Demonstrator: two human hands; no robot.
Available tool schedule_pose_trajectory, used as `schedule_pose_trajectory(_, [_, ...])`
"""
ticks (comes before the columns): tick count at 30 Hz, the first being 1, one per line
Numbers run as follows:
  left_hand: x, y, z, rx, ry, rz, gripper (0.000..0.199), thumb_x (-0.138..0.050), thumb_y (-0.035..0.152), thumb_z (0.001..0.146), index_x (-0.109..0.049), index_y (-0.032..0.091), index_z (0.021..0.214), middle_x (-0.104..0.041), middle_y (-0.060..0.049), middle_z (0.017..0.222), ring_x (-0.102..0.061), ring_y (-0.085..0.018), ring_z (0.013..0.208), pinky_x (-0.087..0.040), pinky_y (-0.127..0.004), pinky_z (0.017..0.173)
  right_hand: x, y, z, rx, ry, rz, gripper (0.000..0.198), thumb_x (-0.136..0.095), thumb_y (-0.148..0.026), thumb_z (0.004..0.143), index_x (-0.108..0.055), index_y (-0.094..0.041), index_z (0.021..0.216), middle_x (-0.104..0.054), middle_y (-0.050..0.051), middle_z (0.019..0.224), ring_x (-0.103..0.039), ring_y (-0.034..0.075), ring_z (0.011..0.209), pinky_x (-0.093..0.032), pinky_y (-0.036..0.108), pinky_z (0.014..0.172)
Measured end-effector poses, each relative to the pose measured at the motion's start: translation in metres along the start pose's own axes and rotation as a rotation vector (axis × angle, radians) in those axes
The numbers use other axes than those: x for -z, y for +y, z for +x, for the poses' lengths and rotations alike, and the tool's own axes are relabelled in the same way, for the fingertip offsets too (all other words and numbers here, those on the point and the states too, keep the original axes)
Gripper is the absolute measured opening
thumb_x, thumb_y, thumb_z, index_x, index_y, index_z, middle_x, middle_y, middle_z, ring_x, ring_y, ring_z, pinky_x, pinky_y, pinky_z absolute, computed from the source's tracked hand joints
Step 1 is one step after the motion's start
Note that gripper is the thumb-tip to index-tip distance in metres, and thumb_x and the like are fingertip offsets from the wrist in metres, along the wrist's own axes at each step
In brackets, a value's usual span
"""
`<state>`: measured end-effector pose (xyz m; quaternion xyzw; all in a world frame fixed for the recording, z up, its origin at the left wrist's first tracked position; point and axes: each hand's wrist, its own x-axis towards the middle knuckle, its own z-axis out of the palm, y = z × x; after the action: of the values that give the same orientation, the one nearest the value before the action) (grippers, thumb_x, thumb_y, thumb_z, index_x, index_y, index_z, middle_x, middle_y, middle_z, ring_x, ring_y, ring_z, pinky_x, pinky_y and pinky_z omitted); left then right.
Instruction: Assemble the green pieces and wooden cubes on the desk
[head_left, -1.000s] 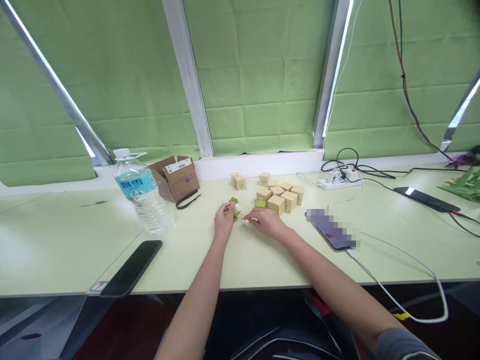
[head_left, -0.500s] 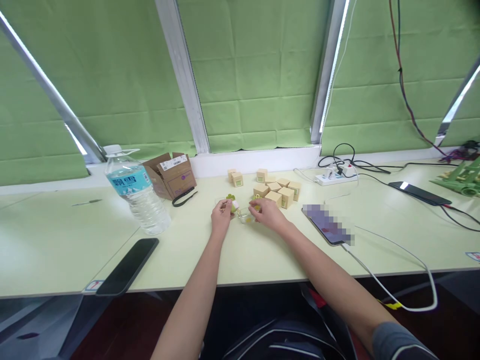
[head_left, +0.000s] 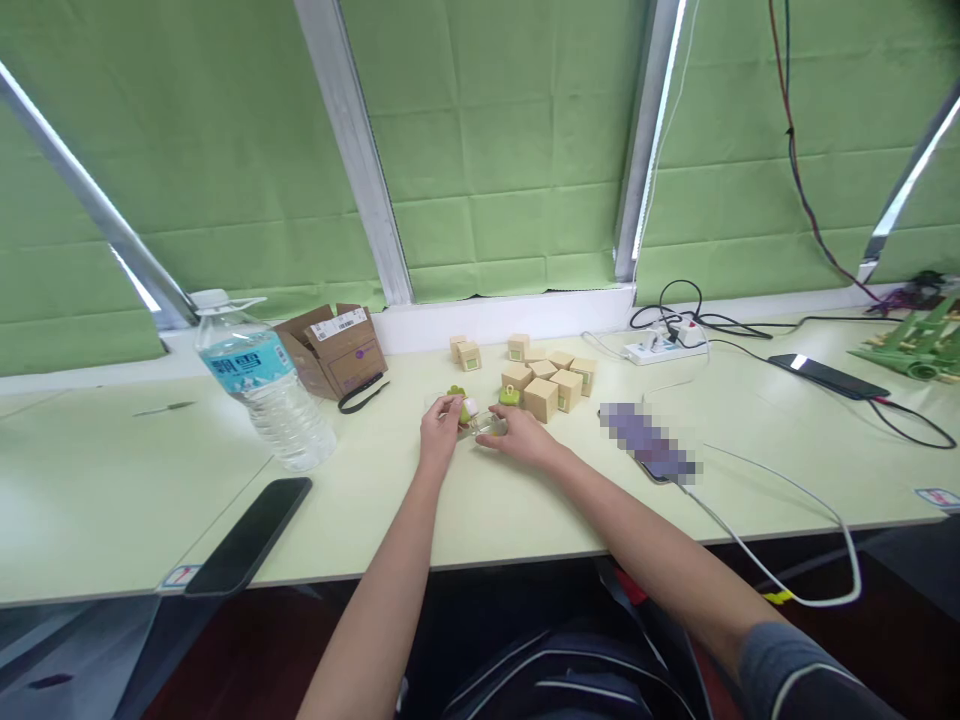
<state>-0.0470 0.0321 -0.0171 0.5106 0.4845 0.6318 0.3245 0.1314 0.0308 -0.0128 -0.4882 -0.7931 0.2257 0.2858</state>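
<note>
My left hand (head_left: 439, 432) is closed on a small green and pale pink toy figure (head_left: 468, 409) with a leaf-like top. Just right of it, my right hand (head_left: 523, 438) has its thumb and fingers around the edge of a clear plastic piece (head_left: 487, 426), which looks like a small tray or packet. A yellowish bit shows through the plastic. Beyond my right fingertips, a small green piece with a loop on top (head_left: 509, 396) stands on the table, apart from both hands. Several little tan cardboard boxes (head_left: 541, 399) are grouped behind it.
A large water bottle (head_left: 266, 400), an open brown carton (head_left: 330, 358) and a dark phone (head_left: 249, 535) stand or lie on the left. To the right are another phone (head_left: 651, 445) with a white cable, a power strip (head_left: 666, 346) and a black phone (head_left: 829, 376).
My right hand has let go of the green looped piece beside the boxes and moved slightly left onto the clear plastic. My left hand keeps the figure. The view has shifted a little.
</note>
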Motion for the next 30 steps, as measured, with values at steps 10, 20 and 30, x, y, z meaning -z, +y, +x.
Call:
schedule_pose_trajectory(10, [-0.002, 0.006, -0.004, -0.007, -0.132, -0.007, 0.053, -0.075, 0.063, 0.073, -0.073, 0.016, 0.097, -0.071, -0.006, 0.094, -0.060, -0.013, 0.067, -0.051, -0.026, 0.059, -0.007, -0.002, 0.000, -0.004, -0.024, -0.062, 0.071, -0.072, -0.044, 0.082, -0.051, -0.018, 0.145, -0.064, 0.016, 0.135, -0.063, 0.032, 0.121, -0.049, 0.039, 0.097])
schedule_pose_trajectory(20, [-0.003, 0.006, -0.005, -0.017, -0.136, 0.024, 0.055, -0.076, 0.065, 0.072, -0.074, 0.015, 0.096, -0.073, -0.008, 0.096, -0.062, -0.016, 0.076, -0.052, -0.026, 0.060, -0.009, 0.006, 0.003, 0.063, 0.031, -0.017, 0.068, -0.076, -0.031, 0.078, -0.054, -0.019, 0.141, -0.066, 0.014, 0.129, -0.064, 0.030, 0.118, -0.049, 0.039, 0.097])
schedule_pose_trajectory(30, [-0.003, 0.003, -0.004, -0.021, -0.159, 0.066, 0.052, -0.079, 0.061, 0.070, -0.077, 0.016, 0.096, -0.073, -0.009, 0.092, -0.062, -0.016, 0.074, -0.050, -0.026, 0.061, -0.007, 0.009, 0.006, 0.111, 0.092, 0.061, 0.064, -0.076, -0.028, 0.077, -0.056, -0.020, 0.138, -0.066, 0.012, 0.130, -0.062, 0.028, 0.118, -0.048, 0.040, 0.100])
